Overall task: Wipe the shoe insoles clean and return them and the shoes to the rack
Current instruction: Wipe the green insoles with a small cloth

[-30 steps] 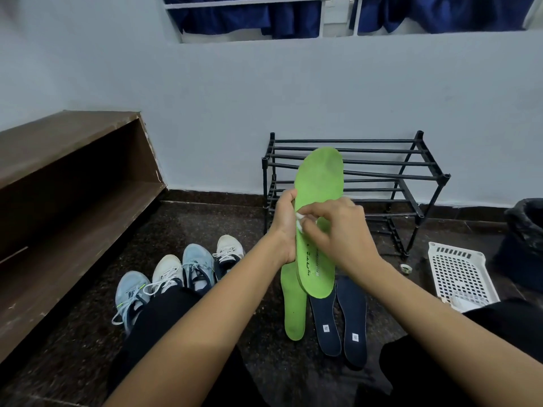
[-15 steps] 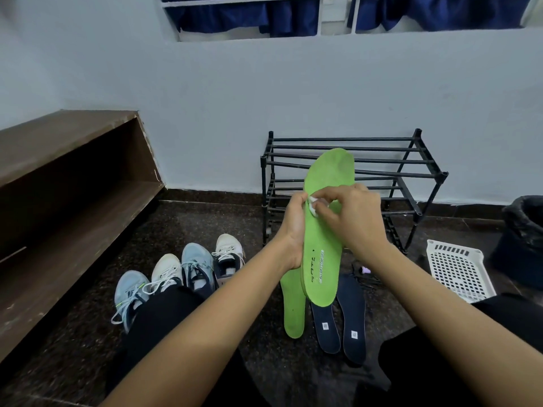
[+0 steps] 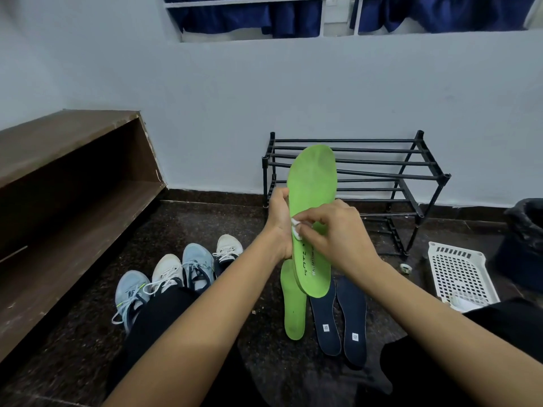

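Note:
I hold a green insole (image 3: 313, 183) upright in front of me. My left hand (image 3: 279, 221) grips its left edge at mid length. My right hand (image 3: 338, 233) pinches a small white wipe (image 3: 296, 227) against the insole's face. A second green insole (image 3: 292, 306) lies on the dark floor below, beside two navy insoles (image 3: 338, 318). Several light blue and white sneakers (image 3: 176, 274) stand in a row to the left. The black metal shoe rack (image 3: 382, 171) stands bare against the wall behind the insole.
A brown wooden shelf unit (image 3: 73, 177) runs along the left. A white perforated basket (image 3: 461, 274) sits on the floor at the right, with a black-lined bin (image 3: 526, 230) behind it. A small roll of tape (image 3: 407, 268) lies near the rack's leg. My black-clad legs fill the bottom.
The held insole has straightened from its rightward tilt. My right hand with the wipe has slid down its face from the upper middle toward the middle.

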A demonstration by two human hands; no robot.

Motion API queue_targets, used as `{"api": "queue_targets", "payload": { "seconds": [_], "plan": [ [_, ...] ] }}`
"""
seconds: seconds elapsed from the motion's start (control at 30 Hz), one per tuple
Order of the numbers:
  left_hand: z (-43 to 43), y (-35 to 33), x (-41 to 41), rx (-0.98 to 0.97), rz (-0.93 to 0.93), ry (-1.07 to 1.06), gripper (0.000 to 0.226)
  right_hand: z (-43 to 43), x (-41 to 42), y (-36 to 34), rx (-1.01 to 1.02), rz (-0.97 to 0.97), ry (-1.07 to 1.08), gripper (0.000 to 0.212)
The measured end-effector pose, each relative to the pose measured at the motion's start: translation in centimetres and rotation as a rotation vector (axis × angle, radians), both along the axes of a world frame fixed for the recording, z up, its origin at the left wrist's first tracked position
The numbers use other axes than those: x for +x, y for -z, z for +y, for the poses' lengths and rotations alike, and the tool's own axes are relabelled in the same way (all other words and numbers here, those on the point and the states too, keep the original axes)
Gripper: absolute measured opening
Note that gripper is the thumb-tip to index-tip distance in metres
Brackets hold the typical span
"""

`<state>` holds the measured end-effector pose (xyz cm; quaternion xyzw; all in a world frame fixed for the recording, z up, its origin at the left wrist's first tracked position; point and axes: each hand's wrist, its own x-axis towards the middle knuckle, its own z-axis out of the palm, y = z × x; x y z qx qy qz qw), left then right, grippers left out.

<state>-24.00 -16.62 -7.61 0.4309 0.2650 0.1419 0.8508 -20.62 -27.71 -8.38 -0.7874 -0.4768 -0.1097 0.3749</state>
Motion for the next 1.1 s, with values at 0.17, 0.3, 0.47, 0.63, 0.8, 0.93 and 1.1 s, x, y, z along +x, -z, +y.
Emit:
{"api": "queue_targets", "payload": {
  "seconds": [0.17,0.3,0.47,0.63,0.8,0.93,1.1],
  "plan": [
    [-0.9,0.1,0.0,-0.021,0.013,-0.013,0.058,-0.2,0.7,-0.2,-0.044,-0.022,0.06,0.013],
    [-2.2,0.0,0.1,0.026,0.076,0.066,0.05,-0.2,2.2,-0.6,-0.005,-0.014,0.145,0.013],
    [-3.1,-0.1,0.1,0.056,0.079,0.142,0.042,-0.4,3.5,-0.8,0.085,0.096,0.169,0.011],
    [-2.2,-0.1,0.1,0.019,0.073,0.072,0.049,-0.5,2.3,-0.6,0.081,0.107,0.083,0.013],
    [-1.3,-0.2,0.2,-0.063,0.03,0.033,0.059,-0.8,0.9,-0.1,0.028,0.086,0.006,0.014],
    [-1.1,-0.3,0.2,-0.085,0.07,0.053,0.06,-0.8,0.7,0.2,0.026,0.086,-0.006,0.011],
    [-1.3,-0.2,0.0,-0.042,0.077,0.102,0.067,-0.5,1.0,-0.1,0.024,0.077,0.04,0.011]
  ]
}}
